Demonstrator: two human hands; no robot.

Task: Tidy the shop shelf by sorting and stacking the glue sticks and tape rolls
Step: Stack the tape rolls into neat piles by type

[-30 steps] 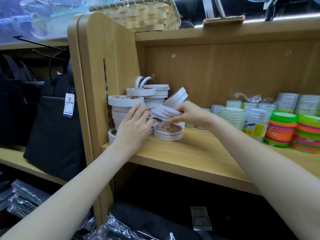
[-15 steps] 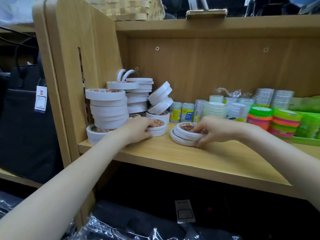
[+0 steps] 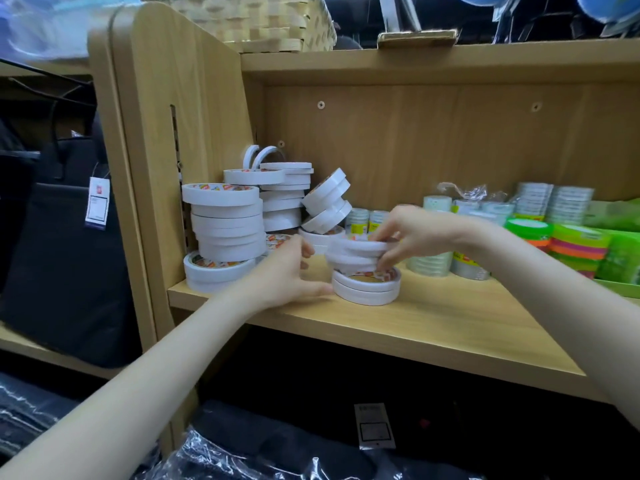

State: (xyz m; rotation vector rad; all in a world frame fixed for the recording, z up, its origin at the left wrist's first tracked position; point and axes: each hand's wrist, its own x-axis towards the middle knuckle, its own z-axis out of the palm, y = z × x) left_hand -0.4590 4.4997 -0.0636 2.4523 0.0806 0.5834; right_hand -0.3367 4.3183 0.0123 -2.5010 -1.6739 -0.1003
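White tape rolls [image 3: 356, 254] sit pinched in our right hand [image 3: 412, 233]; our left hand [image 3: 287, 275], loosely spread, steadies the base rolls [image 3: 366, 289]. Landing them off-centre could topple the stack.

Right hand [image 3: 420, 233]: fingers curled round a small stack of white tape rolls [image 3: 355, 254], held just above two more rolls lying flat [image 3: 365, 287] on the shelf [image 3: 433, 323].
Left hand [image 3: 287, 275]: fingers loosely spread, thumb tip at the side of the lower rolls; grip holds nothing.
Left corner: tall stacks of white tape [image 3: 227, 223], some rolls tilted [image 3: 327, 200] against them.
Behind the right hand: clear tape rolls [image 3: 429, 263], partly hidden.
Right side: green and orange rolls [image 3: 575, 247].
Top: woven basket [image 3: 256, 22].
Far left: dark bag [image 3: 59, 258] with a hanging tag [image 3: 98, 204].
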